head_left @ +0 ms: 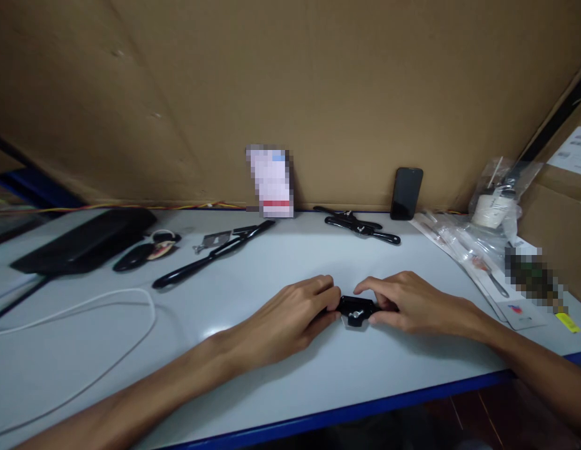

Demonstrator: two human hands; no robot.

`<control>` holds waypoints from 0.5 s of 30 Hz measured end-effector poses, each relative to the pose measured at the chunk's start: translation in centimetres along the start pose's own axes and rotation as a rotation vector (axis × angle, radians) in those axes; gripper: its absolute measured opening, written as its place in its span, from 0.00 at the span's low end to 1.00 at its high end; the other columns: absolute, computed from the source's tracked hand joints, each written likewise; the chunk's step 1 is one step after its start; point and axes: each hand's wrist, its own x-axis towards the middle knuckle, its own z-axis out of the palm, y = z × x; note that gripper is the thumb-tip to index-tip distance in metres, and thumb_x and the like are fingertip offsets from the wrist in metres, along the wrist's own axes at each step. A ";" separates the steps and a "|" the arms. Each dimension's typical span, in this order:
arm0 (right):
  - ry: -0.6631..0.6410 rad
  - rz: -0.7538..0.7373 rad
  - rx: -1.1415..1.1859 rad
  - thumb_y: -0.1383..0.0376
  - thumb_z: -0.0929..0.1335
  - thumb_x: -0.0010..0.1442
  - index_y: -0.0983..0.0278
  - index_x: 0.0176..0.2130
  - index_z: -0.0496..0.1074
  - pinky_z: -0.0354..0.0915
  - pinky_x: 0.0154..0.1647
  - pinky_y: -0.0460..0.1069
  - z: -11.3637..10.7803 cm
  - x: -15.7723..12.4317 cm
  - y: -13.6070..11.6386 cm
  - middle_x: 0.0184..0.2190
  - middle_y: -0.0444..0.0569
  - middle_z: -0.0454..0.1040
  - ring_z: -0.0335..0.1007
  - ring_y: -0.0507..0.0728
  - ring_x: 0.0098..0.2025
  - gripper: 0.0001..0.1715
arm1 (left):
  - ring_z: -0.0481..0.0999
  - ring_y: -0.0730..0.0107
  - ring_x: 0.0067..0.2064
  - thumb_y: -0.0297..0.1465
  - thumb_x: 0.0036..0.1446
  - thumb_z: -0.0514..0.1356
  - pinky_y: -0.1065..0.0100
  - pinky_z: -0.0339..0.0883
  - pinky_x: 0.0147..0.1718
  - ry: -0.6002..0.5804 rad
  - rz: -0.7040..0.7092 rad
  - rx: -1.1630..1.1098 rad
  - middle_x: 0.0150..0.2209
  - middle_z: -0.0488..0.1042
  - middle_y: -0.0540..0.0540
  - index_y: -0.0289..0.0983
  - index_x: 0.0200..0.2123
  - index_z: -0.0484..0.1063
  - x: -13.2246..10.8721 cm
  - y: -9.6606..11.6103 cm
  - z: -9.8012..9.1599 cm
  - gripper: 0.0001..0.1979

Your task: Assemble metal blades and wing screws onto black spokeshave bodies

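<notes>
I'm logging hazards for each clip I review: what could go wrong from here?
1. A thin plate projects from the black tool between the left hand and right hand. If its edge is sharp, which I can't tell, a slipping thumb might get nicked.
2. If the small silver fastener on the tool is loose, the plate could shift.
3. Small silver parts lie uncontained on the table; a bump might scatter them.

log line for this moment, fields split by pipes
left hand: holds black tool | right hand: holds its other end | black phone: stands at back of table
</notes>
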 end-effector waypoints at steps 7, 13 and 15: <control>0.035 -0.107 0.073 0.67 0.72 0.63 0.63 0.45 0.81 0.62 0.36 0.47 0.6 -0.3 -0.6 0.30 0.45 0.79 0.70 0.52 0.30 0.10 | 0.68 0.67 0.33 0.29 0.71 0.51 0.66 0.61 0.31 0.011 0.003 0.006 0.36 0.68 0.48 0.38 0.36 0.66 0.0 0.0 -0.1 0.09; 0.061 -0.107 0.061 0.67 0.71 0.64 0.62 0.51 0.81 0.63 0.36 0.48 1.0 -0.2 -0.9 0.38 0.49 0.83 0.74 0.54 0.33 0.15 | 0.69 0.67 0.34 0.29 0.71 0.51 0.65 0.62 0.33 0.007 -0.001 0.005 0.37 0.68 0.47 0.38 0.37 0.66 -0.1 -0.2 0.1 0.09; 0.079 -0.086 0.040 0.67 0.72 0.64 0.63 0.46 0.82 0.61 0.34 0.48 1.0 -0.2 -0.7 0.32 0.47 0.82 0.71 0.53 0.29 0.11 | 0.68 0.67 0.33 0.29 0.72 0.51 0.65 0.62 0.32 0.003 -0.005 0.009 0.37 0.68 0.48 0.38 0.36 0.66 -0.1 -0.2 0.2 0.09</control>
